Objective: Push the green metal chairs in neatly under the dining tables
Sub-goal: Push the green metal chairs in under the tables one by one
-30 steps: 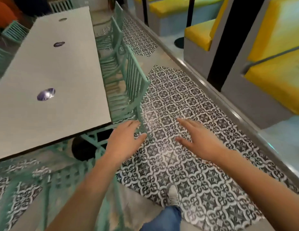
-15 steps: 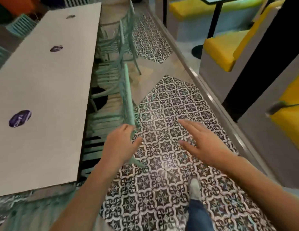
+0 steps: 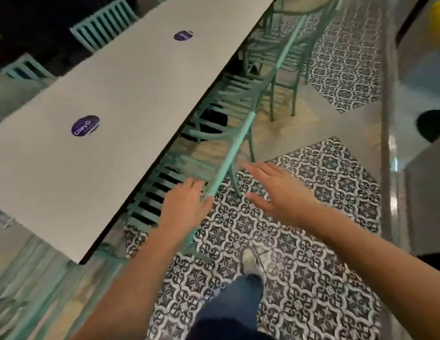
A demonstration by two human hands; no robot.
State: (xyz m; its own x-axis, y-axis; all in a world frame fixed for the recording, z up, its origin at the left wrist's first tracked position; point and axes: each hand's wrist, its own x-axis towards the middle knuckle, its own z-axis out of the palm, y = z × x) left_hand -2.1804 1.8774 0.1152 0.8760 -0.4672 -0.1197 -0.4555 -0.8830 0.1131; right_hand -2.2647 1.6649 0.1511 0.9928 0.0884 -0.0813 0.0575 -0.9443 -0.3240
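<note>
— Green metal chair (image 3: 232, 153): stood at the long right edge of the white dining table (image 3: 111, 114), slatted seat partly tucked beneath the tabletop, top rail of the backrest running just outside that edge. Rear legs on the patterned floor tiles (image 3: 319, 192).

— And the left hand (image 3: 184, 207)?

— Spread open, fingers loose, at the near end of that top rail; looked to be touching it, gripped nothing. Contact too blurred to be sure.

— Right hand (image 3: 280, 192)?

— Open too, palm down, fingers (image 3: 253, 168) fanned, held over the tiles just right of the backrest, apart from the rail.

— More chairs?

— Second green chair (image 3: 285, 52) farther along the same edge, also partly under. Two more chair backs (image 3: 103, 25) beyond the far long edge, towards the top left.

— Anything on the tabletop?

— Two round purple stickers (image 3: 85, 125), one near, one far, both near the centre line.

— Below?

— Jeans leg (image 3: 228, 307) and pale shoe (image 3: 248, 261) on the tiles near the table's near corner.
</note>
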